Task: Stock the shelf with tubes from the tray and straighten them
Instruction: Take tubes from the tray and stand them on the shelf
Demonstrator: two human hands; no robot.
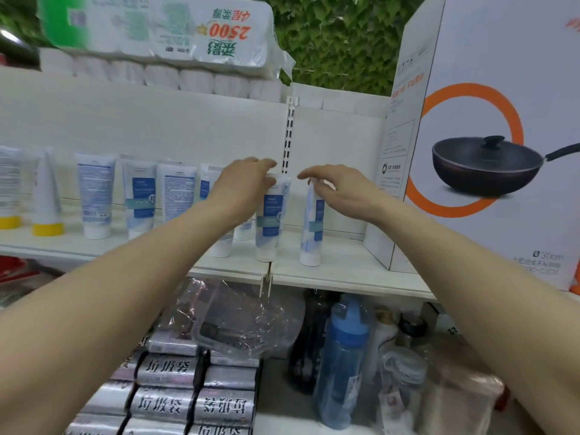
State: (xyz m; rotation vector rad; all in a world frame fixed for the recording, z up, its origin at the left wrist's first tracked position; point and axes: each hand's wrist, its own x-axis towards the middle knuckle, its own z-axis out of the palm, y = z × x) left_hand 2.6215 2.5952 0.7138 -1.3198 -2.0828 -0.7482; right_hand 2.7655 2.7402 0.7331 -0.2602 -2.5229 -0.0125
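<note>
From the head camera, both arms reach forward to a white shelf (pixel 339 271) where white-and-blue tubes stand cap-down in a row. The left hand (pixel 241 183) curls over the crimped top of one tube (pixel 270 221), which stands at the shelf's front edge near the seam between two shelf boards. The right hand (pixel 339 189) pinches the top of another tube (pixel 312 227) just beside it to the right, this one tilted slightly. More tubes (pixel 138 199) line the shelf towards its left end. A frying-pan box (pixel 489 152) stands at the shelf's right end. Below, a blue bottle (pixel 343 356) and silver packs (pixel 188 403) sit on a lower shelf.
</note>
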